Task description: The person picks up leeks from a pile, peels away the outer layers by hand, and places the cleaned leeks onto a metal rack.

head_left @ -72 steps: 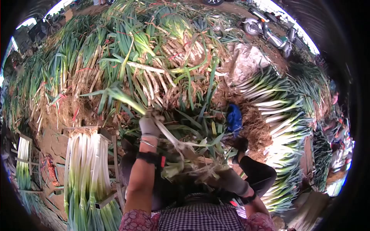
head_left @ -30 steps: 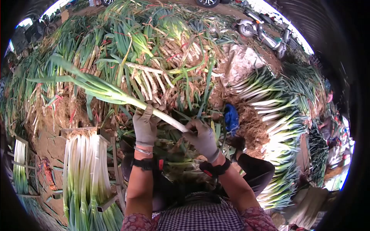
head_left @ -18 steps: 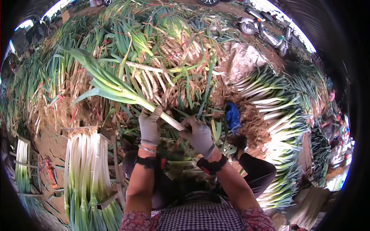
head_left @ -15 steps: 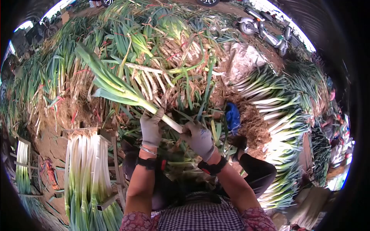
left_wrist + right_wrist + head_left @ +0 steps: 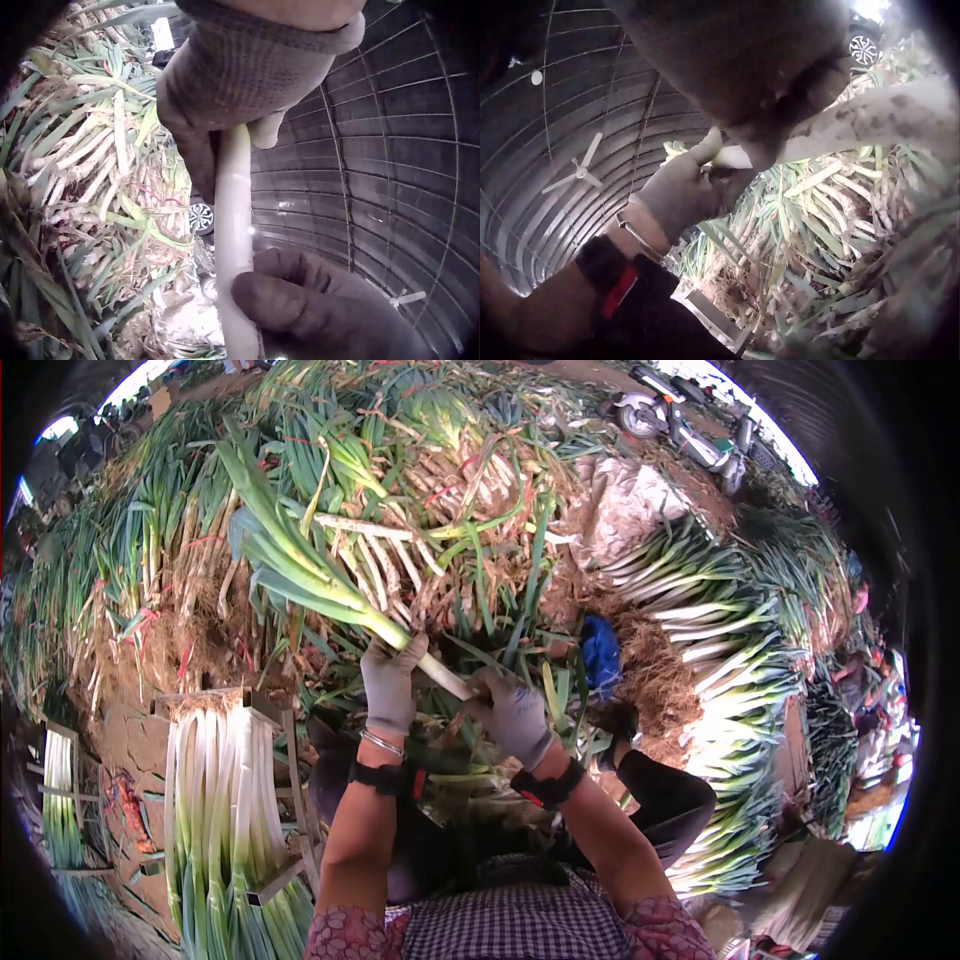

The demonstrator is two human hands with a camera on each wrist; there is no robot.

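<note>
In the head view one leek [image 5: 310, 575] slants from green leaves at upper left to a white stalk at lower right. The gloved left hand [image 5: 389, 685] grips it mid-stalk. The gloved right hand [image 5: 514, 715] pinches the stalk near its lower end. From the left wrist view, the white stalk [image 5: 235, 225] runs between the left hand [image 5: 232, 75] above and the right hand [image 5: 315, 304] below, whose thumb lies on it. The right wrist view shows the left hand [image 5: 676, 191] around the stalk, with the right hand [image 5: 742, 60] large and dark in front.
Unsorted leeks [image 5: 395, 470] are heaped across the far side. Upright leeks fill a metal rack [image 5: 285, 710] at left. A long row of clean leeks [image 5: 720, 690] lies right, beside a blue bag [image 5: 601, 653]. A scooter [image 5: 690, 435] stands at far right.
Since the oldest frame, the right hand has come up from the lower right onto the stalk. The leek's leafy end has lately swung upward, and loose pieces around its stalk are gone.
</note>
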